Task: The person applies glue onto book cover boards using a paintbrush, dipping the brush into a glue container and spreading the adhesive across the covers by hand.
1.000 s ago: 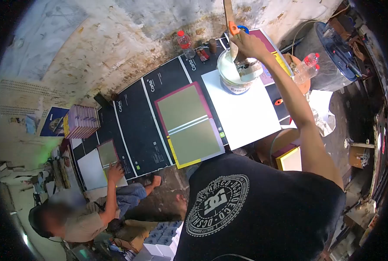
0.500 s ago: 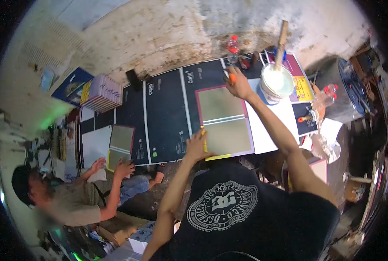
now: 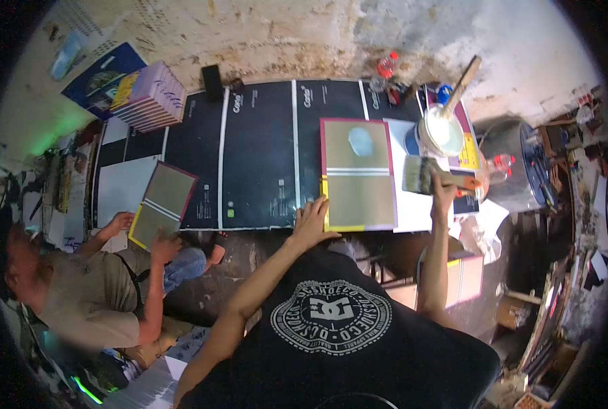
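Note:
My right hand (image 3: 443, 194) is closed round a wide flat paintbrush (image 3: 418, 174), whose pale bristles point left over a white sheet (image 3: 404, 208). To the left of the brush lies an opened-out book cover (image 3: 360, 198) with greyish-tan boards, a purple and yellow border and pale strips across its middle. A wet whitish patch (image 3: 360, 142) shows on its upper board. At the cover's lower left edge rests my left hand (image 3: 310, 221), fingers extended and apart. A bucket of white paste (image 3: 443, 133) with a wooden stick stands beyond the brush.
On the left, a co-worker (image 3: 92, 293) has both hands at a similar cover (image 3: 164, 201). Stacked books (image 3: 150, 99) and a dark phone-like object (image 3: 212, 83) are at the table's back. Plastic bottles (image 3: 387, 66) stand near the wall. A large drum (image 3: 515, 167) is at right.
My right hand has moved right and toward me, from the cover's top edge to over the white sheet. A wet patch now shows on the upper board. The co-worker's cover is tilted more.

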### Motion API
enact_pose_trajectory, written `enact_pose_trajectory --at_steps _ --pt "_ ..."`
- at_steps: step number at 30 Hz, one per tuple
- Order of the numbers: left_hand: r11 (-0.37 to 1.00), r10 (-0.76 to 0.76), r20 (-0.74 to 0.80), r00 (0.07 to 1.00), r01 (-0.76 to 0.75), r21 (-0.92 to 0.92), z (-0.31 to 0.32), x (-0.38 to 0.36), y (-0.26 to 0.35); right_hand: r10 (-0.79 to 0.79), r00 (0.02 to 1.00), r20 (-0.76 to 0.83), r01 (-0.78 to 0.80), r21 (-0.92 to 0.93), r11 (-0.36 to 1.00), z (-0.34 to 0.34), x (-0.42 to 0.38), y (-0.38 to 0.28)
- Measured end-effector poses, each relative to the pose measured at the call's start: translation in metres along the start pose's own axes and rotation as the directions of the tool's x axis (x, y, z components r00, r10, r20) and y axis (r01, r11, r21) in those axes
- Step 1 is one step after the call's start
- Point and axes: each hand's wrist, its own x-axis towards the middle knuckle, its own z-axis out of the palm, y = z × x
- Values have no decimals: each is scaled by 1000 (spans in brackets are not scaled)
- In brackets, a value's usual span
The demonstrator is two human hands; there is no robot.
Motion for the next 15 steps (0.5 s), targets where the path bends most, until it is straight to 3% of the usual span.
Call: enact_pose_trajectory --at_steps 1,3,5,7,8,9,11,12,15 --pt "1000 5 31 999 -5 16 1 0 -2 58 998 25 -53 -156 986 13 -13 -3" --pt "1000 9 -18 1000 -9 -2 3 -2 -3 34 978 206 0 -162 987 49 -46 3" --pt "999 50 -69 996 -50 10 8 -1 -7 -225 883 411 337 -225 914 78 -70 32" --pt "998 61 -41 997 -61 8 6 -2 -9 -313 724 615 596 -330 732 85 -71 19" --pt "998 64 -39 997 -63 11 4 -3 -10 111 873 474 98 -396 913 79 -67 28" --pt "997 71 -35 997 -70 33 2 -3 -11 50 903 426 138 -400 906 74 -58 28" --pt "994 79 -35 996 -76 72 3 -4 -12 -287 905 314 425 -625 655 69 -44 27" --pt "995 76 -40 996 -73 69 4 -5 -12 -294 880 374 475 -668 573 69 -46 17" --pt "996 69 -49 996 -66 64 9 -3 -13 -329 748 577 624 -442 644 96 -87 37"
